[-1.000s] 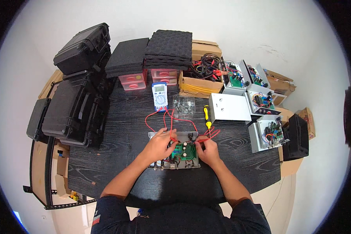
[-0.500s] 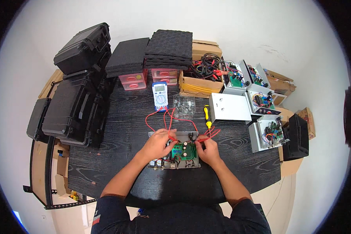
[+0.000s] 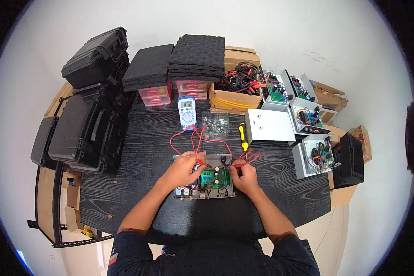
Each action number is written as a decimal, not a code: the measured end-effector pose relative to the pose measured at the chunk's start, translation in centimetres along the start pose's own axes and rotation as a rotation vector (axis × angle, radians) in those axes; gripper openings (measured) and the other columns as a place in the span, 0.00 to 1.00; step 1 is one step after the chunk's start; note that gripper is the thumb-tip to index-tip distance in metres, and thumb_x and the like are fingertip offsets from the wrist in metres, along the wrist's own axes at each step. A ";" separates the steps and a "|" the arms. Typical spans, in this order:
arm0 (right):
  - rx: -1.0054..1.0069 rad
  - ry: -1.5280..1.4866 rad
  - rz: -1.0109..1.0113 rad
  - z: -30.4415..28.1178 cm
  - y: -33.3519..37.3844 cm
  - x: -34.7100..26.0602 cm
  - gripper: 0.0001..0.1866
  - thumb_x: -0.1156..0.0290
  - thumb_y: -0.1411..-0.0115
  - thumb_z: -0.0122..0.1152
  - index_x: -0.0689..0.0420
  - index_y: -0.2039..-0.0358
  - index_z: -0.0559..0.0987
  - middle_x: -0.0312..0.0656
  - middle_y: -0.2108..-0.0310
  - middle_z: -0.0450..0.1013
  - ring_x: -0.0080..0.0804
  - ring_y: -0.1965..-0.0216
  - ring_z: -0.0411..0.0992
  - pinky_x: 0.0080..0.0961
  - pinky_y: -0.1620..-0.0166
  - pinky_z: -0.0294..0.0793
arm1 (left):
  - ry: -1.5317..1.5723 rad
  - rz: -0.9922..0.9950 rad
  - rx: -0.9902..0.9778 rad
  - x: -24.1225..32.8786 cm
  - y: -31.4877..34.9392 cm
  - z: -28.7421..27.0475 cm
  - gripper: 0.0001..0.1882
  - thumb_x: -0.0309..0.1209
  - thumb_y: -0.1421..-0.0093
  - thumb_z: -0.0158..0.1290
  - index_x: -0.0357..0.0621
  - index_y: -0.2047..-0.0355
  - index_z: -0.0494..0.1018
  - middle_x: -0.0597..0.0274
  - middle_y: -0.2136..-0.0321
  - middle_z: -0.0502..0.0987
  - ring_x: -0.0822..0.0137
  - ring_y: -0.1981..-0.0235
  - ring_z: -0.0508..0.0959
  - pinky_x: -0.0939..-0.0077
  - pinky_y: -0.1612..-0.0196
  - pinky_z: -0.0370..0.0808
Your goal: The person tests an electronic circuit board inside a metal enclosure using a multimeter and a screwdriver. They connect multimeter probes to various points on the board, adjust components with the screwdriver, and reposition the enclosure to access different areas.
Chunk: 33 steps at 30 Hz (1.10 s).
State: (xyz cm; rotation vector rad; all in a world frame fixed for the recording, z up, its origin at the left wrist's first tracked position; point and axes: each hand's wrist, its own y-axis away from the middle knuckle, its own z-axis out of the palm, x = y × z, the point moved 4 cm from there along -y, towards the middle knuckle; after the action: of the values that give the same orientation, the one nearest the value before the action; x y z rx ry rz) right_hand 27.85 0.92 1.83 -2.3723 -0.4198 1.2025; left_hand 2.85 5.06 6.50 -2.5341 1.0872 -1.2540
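An open metal enclosure (image 3: 218, 197) with a green circuit board (image 3: 222, 179) inside lies in front of me. Over its left part, my left hand (image 3: 183, 171) is closed on a red test probe (image 3: 200, 161). My right hand (image 3: 245, 177) pinches another red test probe (image 3: 239, 164) at the enclosure's far right corner. The probe tips are too small to make out, so I cannot tell exactly what they touch. Red leads (image 3: 221, 142) run back to a blue-and-white multimeter (image 3: 187, 118), whose display shows digits.
Beyond the enclosure are a clear box of small parts (image 3: 215, 125), a yellow screwdriver (image 3: 242, 132) and a white metal case (image 3: 270, 125). Several opened units (image 3: 303, 158) stand right. Black hard cases (image 3: 80, 129) are stacked left; a cardboard box of cables (image 3: 234, 102) sits behind.
The multimeter's display, faint before, now shows clear digits. The whole view has shifted slightly. Both hands stay at the enclosure with their probes.
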 end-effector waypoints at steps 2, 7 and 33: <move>-0.012 -0.006 0.010 0.0 0.0 0.1 0.06 0.76 0.39 0.69 0.60 0.62 0.80 0.46 0.69 0.81 0.40 0.70 0.83 0.33 0.65 0.82 | -0.001 0.009 0.005 -0.1 0.0 0.0 0.06 0.25 0.38 0.62 0.44 0.61 0.77 0.57 0.60 0.85 0.50 0.44 0.83 0.54 0.42 0.77; 0.021 0.022 -0.047 0.0 -0.2 -0.1 0.06 0.76 0.39 0.69 0.60 0.62 0.80 0.46 0.69 0.81 0.40 0.70 0.83 0.33 0.64 0.82 | 0.007 0.018 0.012 0.1 -0.1 -0.1 0.06 0.25 0.38 0.61 0.44 0.61 0.77 0.56 0.60 0.85 0.50 0.44 0.83 0.53 0.43 0.78; -0.032 -0.021 0.052 0.0 -0.3 -0.2 0.07 0.76 0.38 0.68 0.60 0.62 0.79 0.47 0.68 0.81 0.44 0.68 0.83 0.36 0.63 0.82 | -0.038 0.035 0.003 -0.2 0.0 0.3 0.11 0.26 0.41 0.64 0.40 0.60 0.75 0.44 0.52 0.84 0.47 0.50 0.84 0.54 0.43 0.77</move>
State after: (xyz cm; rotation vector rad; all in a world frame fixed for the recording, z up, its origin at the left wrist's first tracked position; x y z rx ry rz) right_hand 27.70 1.10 2.09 -2.4129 -0.3890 1.2544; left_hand 2.94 5.13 6.20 -2.5149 1.1149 -1.1925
